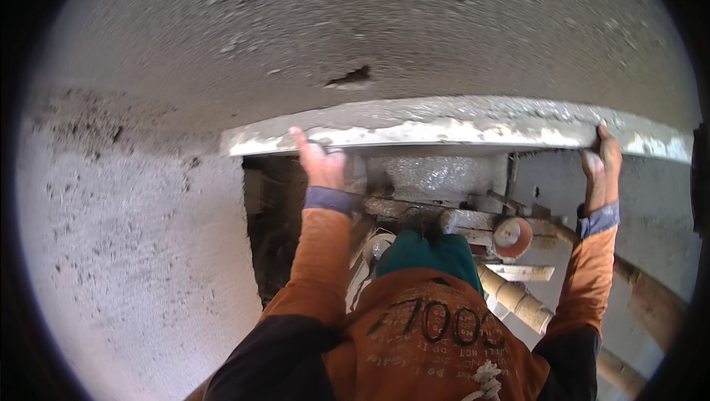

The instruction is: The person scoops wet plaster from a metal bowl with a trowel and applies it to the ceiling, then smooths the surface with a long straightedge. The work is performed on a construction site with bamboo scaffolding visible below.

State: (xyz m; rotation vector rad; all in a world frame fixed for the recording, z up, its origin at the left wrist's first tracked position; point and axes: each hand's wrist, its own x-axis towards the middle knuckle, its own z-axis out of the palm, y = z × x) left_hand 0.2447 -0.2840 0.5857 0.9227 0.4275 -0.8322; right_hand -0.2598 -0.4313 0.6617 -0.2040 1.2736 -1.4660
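A long, pale straightedge spans the view from side to side, with wet grey mortar smeared along its upper face. It lies against a rough plastered wall. My left hand is closed on its near edge left of the middle, the index finger stretched up over the face. Farther right, my right hand grips the same edge, one finger lying over the top. The fingers beneath the bar are partly hidden. Just beyond the bar, the plaster has a small dark hole.
Grey plastered wall bounds the left, beside a dark opening. Below me are bamboo poles, a reddish round container, a pale board and a white bucket. Another wall stands at right.
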